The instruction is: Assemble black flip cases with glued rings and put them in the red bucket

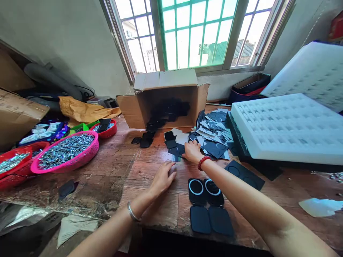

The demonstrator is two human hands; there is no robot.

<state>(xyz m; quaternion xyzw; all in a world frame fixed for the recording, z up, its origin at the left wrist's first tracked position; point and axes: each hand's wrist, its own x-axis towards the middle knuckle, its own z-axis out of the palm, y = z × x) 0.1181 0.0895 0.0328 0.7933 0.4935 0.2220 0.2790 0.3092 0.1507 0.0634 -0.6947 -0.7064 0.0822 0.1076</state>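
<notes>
My right hand [192,151], a red bead bracelet on its wrist, reaches forward onto a scatter of small black rounded-square pads [171,143] and its fingers curl over one of them. My left hand [163,178] lies flat on the wooden table [112,167] with fingers stretched out, holding nothing. Just below my right wrist lie two black pads with white rings [205,191] and two plain black pads [211,220] in a neat square. A heap of grey and black cards [215,134] spreads right of my right hand.
An open cardboard box [166,98] on its side spills black pads. White foam trays [286,128] stand at the right. A pink basket of metal parts [66,150] and red baskets [16,162] sit at the left. A black sheet [245,174] lies near my right forearm.
</notes>
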